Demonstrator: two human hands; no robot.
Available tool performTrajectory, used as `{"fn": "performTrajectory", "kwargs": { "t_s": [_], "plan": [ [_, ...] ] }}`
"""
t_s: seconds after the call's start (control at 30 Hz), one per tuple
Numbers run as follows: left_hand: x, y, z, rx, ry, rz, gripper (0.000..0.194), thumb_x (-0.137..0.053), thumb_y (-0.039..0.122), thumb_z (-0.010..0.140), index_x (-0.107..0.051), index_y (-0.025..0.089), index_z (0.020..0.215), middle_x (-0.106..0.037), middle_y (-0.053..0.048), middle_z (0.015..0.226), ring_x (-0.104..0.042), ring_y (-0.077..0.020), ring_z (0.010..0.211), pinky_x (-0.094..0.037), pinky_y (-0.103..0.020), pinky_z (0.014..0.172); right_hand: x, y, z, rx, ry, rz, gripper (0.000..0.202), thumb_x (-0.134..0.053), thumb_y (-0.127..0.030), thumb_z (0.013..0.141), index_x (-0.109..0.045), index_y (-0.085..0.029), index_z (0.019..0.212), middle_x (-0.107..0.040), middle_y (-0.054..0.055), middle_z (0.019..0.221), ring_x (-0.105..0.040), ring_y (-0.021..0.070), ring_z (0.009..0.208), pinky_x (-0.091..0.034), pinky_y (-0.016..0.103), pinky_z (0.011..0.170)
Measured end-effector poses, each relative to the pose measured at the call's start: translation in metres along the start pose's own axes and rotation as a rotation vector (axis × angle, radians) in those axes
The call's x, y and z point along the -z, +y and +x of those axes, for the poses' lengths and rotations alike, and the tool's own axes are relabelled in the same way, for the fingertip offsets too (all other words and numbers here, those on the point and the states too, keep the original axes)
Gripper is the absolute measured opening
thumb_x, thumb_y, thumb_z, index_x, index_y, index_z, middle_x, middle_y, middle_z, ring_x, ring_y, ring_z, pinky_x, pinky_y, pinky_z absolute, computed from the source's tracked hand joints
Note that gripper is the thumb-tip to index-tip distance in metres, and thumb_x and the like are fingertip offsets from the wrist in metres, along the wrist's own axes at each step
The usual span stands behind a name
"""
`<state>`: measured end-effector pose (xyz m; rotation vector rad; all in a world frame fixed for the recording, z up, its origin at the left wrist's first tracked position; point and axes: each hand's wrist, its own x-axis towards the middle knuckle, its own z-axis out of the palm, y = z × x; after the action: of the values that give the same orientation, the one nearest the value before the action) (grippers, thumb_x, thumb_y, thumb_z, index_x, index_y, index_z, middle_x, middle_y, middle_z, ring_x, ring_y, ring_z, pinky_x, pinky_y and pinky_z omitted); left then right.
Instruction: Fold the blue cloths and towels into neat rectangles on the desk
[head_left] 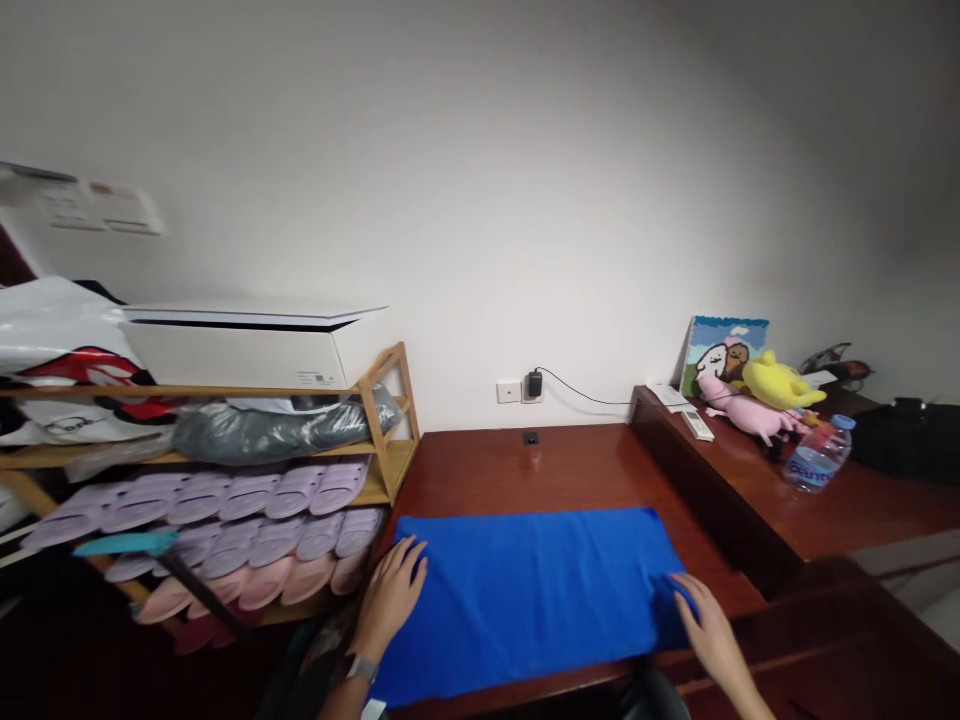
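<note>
A blue cloth (525, 600) lies spread on a reddish-brown wooden desk (480, 465), with soft wrinkles and its near edge close to the desk's front. My left hand (391, 590), with a band on the wrist, rests on the cloth's left edge, fingers stretched and slightly apart. At the right edge, my right hand (705, 620) has its fingers closed on the cloth, which is bunched and darker there. The right fingertips are partly blurred and tucked against the fabric.
A wooden rack (390, 440) with several lilac and pink slippers (274, 540) and a white box (240, 350) stands left. On the raised right-hand surface are a water bottle (821, 455), plush toys (776, 380) and a picture (724, 345). A black plug (535, 383) sits in the wall socket.
</note>
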<state>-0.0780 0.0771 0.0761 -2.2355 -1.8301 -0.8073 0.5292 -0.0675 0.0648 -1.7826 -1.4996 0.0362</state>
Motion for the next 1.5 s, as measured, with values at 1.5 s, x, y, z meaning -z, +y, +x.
{"fn": "performTrajectory", "kwargs": {
  "t_s": [1.5],
  "plan": [
    [-0.077, 0.042, 0.083, -0.083, -0.171, 0.059, 0.059, -0.041, 0.055, 0.109, -0.057, 0.032, 0.161, -0.052, -0.009, 0.172, -0.045, -0.0324, 0.161, -0.035, -0.056, 0.133, -0.222, -0.211, 0.116, 0.305, -0.558, -0.21, 0.068, -0.029, -0.044, 0.112, -0.032, -0.018, 0.174, -0.029, 0.007, 0.18, -0.026, 0.0249, 0.168, -0.019, 0.046, 0.138]
  ]
}}
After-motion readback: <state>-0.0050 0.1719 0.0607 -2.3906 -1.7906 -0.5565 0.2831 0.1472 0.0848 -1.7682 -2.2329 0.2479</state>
